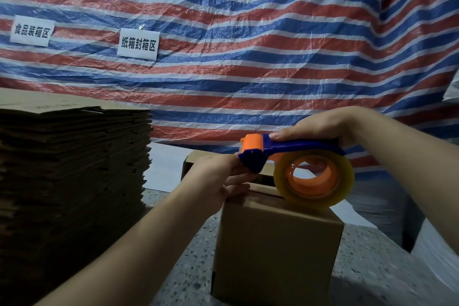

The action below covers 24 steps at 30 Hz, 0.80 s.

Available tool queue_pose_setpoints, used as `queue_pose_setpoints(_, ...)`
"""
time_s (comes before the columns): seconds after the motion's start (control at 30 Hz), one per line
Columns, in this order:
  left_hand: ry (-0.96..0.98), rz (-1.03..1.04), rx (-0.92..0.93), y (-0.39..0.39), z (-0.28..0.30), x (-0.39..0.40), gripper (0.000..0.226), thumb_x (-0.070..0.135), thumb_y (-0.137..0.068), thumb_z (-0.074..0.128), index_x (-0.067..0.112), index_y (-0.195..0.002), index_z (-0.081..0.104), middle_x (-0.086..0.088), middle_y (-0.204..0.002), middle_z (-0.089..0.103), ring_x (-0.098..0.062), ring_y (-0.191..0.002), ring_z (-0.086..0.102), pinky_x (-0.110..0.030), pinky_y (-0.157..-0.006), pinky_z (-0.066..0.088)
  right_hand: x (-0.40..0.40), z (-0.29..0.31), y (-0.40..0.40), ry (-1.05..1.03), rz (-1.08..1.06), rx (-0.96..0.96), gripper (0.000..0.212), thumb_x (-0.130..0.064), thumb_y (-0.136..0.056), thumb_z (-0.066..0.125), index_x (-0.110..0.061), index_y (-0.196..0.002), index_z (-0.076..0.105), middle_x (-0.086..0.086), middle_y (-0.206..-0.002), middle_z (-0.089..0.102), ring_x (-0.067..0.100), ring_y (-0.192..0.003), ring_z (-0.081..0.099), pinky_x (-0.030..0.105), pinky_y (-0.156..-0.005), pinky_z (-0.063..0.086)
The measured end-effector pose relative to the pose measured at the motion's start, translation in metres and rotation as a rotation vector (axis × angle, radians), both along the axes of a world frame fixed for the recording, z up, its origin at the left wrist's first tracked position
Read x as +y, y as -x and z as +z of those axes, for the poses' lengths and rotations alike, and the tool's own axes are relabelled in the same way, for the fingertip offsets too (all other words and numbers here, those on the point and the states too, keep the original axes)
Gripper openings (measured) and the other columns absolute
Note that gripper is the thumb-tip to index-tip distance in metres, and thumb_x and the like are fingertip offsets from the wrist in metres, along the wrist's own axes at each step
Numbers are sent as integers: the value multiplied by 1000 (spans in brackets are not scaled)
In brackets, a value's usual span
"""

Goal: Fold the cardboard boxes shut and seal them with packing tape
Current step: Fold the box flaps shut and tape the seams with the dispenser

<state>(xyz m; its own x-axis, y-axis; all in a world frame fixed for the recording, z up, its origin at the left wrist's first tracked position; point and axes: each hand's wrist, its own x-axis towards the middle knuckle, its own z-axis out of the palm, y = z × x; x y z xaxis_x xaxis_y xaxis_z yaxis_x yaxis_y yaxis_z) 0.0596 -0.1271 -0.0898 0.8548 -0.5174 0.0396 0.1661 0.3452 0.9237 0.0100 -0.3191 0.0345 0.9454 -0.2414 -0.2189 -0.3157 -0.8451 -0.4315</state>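
Against the far side, a striped tarp is hung, with two paper signs stuck to it. At the left, a tall stack of flattened cartons is seen waiting, so plenty of the job is judged to be left. On the speckled floor, the cardboard box is stood upright at centre, its top flaps folded down; a second box is glimpsed just behind it. No laid tape can be made out on the top, so sealing is judged only just begun. The tape dispenser is held over the box, its clear roll touching the top near the seam. The right hand is curled round the blue handle. The left hand is at the dispenser's front end, fingers pinched there, seemingly on the tape's end, though the strip itself cannot be seen.
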Motion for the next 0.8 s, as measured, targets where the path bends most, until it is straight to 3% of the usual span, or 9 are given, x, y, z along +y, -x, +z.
queue_pose_setpoints(0.1,-13,42,-2,1,-1,-4,6,4,-95,57,4,-92,62,-10,-69,74,-15,-64,72,-34,-73,59,1,2,1,24,24,20,96,-78,-46,72,-13,-117,66,9,-94,78,18,-72,73,27,-62,58)
queue_pose_setpoints(0.27,3,124,59,-2,-2,-6,8,4,-99,50,0,-96,57,-13,-71,71,-20,-70,72,-34,-62,61,-6,20,12,134,10,66,89,-78,-56,70,-10,-114,66,9,-90,77,18,-72,73,27,-61,57)
queue_pose_setpoints(0.33,22,133,76,-3,-3,-7,11,6,-101,47,1,-94,55,-10,-62,70,-22,-72,72,-35,-62,61,-14,23,16,124,-23,56,87,-76,-59,70,-9,-114,65,9,-89,77,18,-70,72,27,-61,56)
queue_pose_setpoints(0.5,-10,87,72,-1,-3,0,21,2,-99,44,-5,-84,55,-15,-58,69,-24,-57,71,-35,-53,61,-15,7,8,127,-39,46,94,-76,-49,73,-11,-116,64,11,-93,78,20,-76,74,29,-64,58)
queue_pose_setpoints(0.63,-283,377,-349,-15,-8,13,20,6,-88,56,-9,-81,67,-14,-65,66,-10,-45,57,-17,-41,43,-7,6,0,167,-37,57,97,-77,-44,74,-14,-118,64,10,-96,78,22,-83,76,30,-70,60)
queue_pose_setpoints(0.7,-365,429,-452,-21,-10,16,24,10,-87,58,-8,-77,69,-12,-57,64,-6,-39,50,-14,-39,36,-2,6,-4,207,-31,63,100,-78,-40,74,-16,-118,63,9,-98,78,24,-89,76,31,-75,60)
queue_pose_setpoints(0.8,-470,445,-548,-27,-12,18,35,27,-91,63,-2,-72,72,-6,-54,66,-5,-39,47,-14,-39,33,4,6,-6,241,-29,81,99,-79,-40,73,-17,-117,63,8,-94,79,21,-82,76,30,-69,60)
